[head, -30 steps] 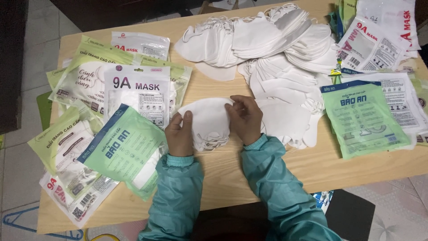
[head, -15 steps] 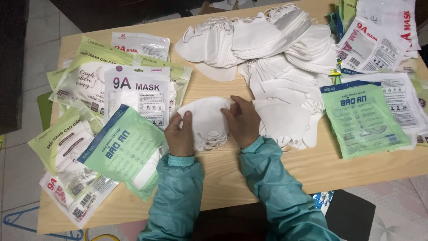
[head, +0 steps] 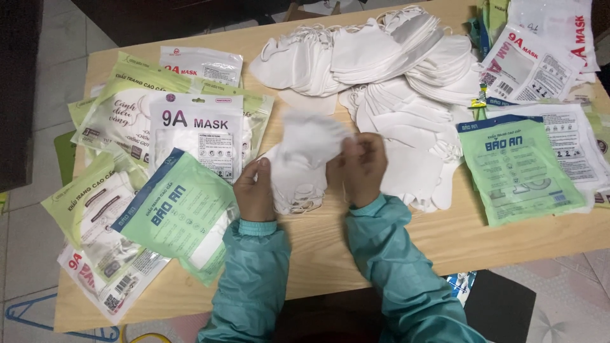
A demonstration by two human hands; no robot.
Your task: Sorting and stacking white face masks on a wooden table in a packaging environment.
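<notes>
wooden table (head: 318, 248) | hands grip white mask (head: 298, 159) | packets (head: 184, 209) flank

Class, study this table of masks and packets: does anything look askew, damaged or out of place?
Nothing looks damaged. The loose white masks lie in an untidy heap, and the packets at the left overlap at odd angles, some overhanging the table edge.

A light wooden bench (head: 406, 248) with a pale grain fills most of the view, lit evenly from above. Around it lies a floor of pale grey tiles (head: 60, 57), patterned near the lower right corner. A dark piece of furniture (head: 19, 95) stands at the left edge, and a blue wire frame (head: 38, 317) rests on the floor at lower left.
</notes>
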